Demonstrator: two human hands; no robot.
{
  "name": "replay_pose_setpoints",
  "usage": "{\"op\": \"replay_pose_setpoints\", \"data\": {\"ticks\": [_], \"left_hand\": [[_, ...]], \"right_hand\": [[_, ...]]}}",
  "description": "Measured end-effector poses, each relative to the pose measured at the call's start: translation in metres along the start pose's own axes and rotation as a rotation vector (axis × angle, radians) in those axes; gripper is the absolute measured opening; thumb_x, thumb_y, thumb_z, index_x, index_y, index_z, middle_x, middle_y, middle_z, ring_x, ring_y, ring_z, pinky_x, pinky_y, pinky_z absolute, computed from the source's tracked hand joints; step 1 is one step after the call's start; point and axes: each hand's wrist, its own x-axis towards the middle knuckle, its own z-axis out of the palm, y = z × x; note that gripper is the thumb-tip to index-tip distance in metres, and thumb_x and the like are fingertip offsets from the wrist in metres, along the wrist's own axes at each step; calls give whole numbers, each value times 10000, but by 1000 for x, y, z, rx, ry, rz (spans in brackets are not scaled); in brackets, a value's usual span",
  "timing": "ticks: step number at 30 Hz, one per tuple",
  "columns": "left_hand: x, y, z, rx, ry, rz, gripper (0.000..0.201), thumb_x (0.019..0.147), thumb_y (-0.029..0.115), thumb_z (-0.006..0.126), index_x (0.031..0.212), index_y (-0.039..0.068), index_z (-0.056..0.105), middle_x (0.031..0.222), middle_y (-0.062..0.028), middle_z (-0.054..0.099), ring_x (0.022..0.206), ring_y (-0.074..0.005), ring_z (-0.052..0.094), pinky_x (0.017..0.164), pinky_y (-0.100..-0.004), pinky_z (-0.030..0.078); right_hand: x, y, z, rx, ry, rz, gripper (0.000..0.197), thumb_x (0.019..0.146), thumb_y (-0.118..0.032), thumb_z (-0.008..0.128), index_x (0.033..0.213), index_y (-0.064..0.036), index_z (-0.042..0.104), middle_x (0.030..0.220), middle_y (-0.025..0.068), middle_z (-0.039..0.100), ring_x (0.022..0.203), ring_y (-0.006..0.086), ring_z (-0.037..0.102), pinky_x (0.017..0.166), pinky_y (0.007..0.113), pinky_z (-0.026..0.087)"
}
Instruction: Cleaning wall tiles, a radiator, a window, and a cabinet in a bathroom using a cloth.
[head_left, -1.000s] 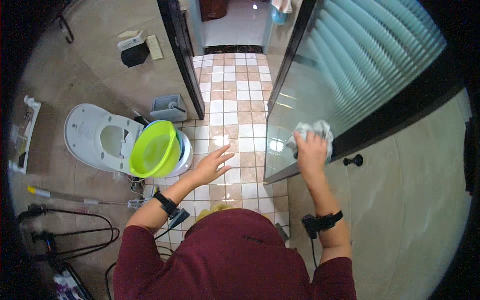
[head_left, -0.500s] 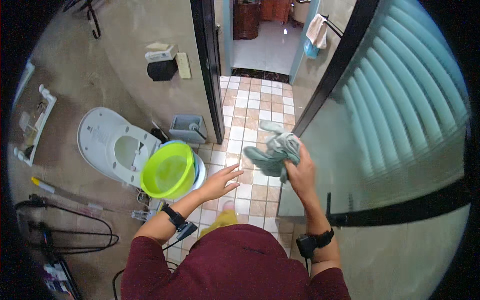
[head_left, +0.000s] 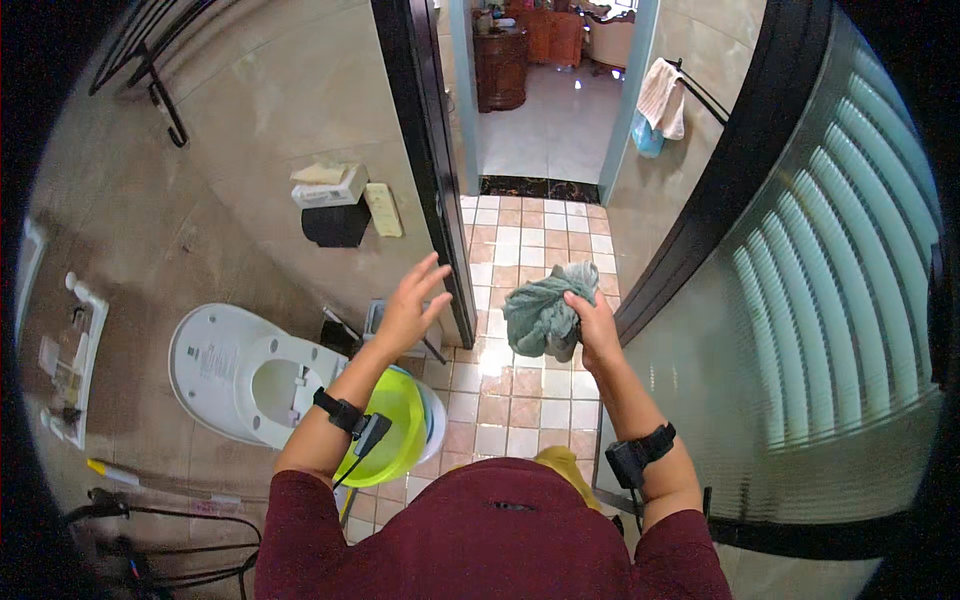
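My right hand (head_left: 594,330) grips a crumpled grey-green cloth (head_left: 540,312) over the tiled floor, the thumb pressed on its top. Bunched up, the cloth does not show what kind it is. My left hand (head_left: 408,305) is empty, its fingers spread, raised beside the dark door frame (head_left: 450,200). Beneath my left forearm sits a lime-green basin (head_left: 405,432), partly hidden by the arm. Both forearms wear black straps with small devices.
A toilet with a raised white lid (head_left: 215,365) stands at the left. A tissue pack (head_left: 330,185) rests on a black wall holder (head_left: 335,225). On the right is a ribbed glass door (head_left: 700,390). A towel (head_left: 662,98) hangs by the far doorway, which has a dark threshold (head_left: 540,189).
I have moved forward toward the doorway, and the basin now lies under my left forearm. My left hand has risen toward the door frame. The cloth is bunched more compactly in my right hand.
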Motion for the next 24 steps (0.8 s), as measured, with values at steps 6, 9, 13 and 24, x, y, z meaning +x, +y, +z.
{"op": "replay_pose_setpoints", "data": {"ticks": [6,9,13,24], "left_hand": [[105,-34,-7,149,281,33,485,874,198,672,1330,102,536,1473,-164,393,1336,-360,391,1097,-428,327],[161,-40,-23,275,410,73,549,883,218,663,1385,100,475,1483,-183,371,1349,-369,371,1108,-437,305],[222,-60,-37,461,648,-17,610,909,248,629,1435,59,385,1500,-235,308,1378,-405,303,1129,-463,253],[337,-102,-17,660,993,-137,796,957,302,549,1490,-70,90,1556,-274,101,1441,-408,128,1173,-451,99]], "right_hand": [[102,-19,23,11,-56,-97,338,884,-105,620,1197,-25,518,1072,82,620,972,191,602,869,334,484],[162,-36,39,19,-134,-127,335,902,-93,609,1220,-38,523,1116,66,618,1029,172,590,895,316,472],[243,-58,82,-76,-136,-370,398,909,-87,607,1282,-37,479,1148,70,602,1039,163,580,918,318,463],[407,-64,198,-396,-532,-909,769,772,-59,641,1470,-148,329,1397,197,406,1295,375,401,1096,423,336]]}}
